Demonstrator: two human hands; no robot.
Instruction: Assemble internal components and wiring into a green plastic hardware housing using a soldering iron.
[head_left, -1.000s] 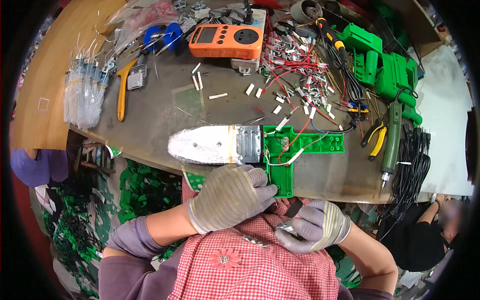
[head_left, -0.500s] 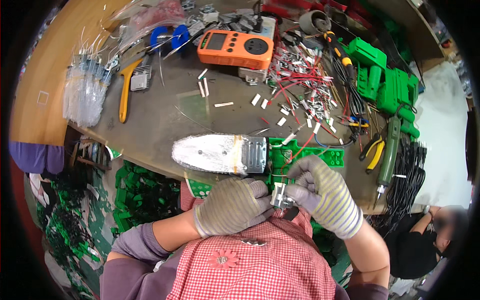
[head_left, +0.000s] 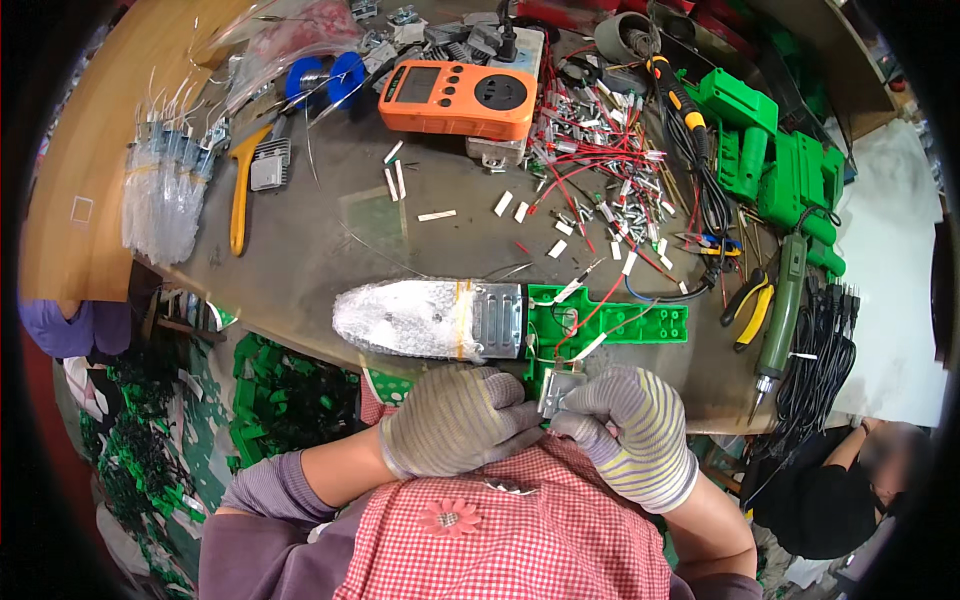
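Observation:
Both hands wear striped knit gloves and meet near the table's front edge. Between their fingertips is a small silvery metal part (head_left: 558, 390) with a white side, its detail too small to make out. My left hand (head_left: 455, 420) pinches it from the left, fingers curled. My right hand (head_left: 630, 432) closes on its right side with thumb and fingers. Just beyond lies an open green plastic housing half (head_left: 645, 323), with red and white wires inside. To its left, a metal-ended piece in bubble wrap (head_left: 400, 318) is bound with a yellowish band.
An orange meter (head_left: 458, 100) stands at the back, beside a heap of small wired parts (head_left: 615, 170). On the right lie pliers (head_left: 748, 308), a green soldering iron (head_left: 780, 325), black cords (head_left: 820, 350) and green housings (head_left: 800, 180). A yellow-handled tool (head_left: 240, 195) lies left. Another person (head_left: 825, 490) sits at right.
My right hand has come down and inward, its raised fingers now closed against the metal part. The part has turned and shows a flatter face. The view has shifted slightly.

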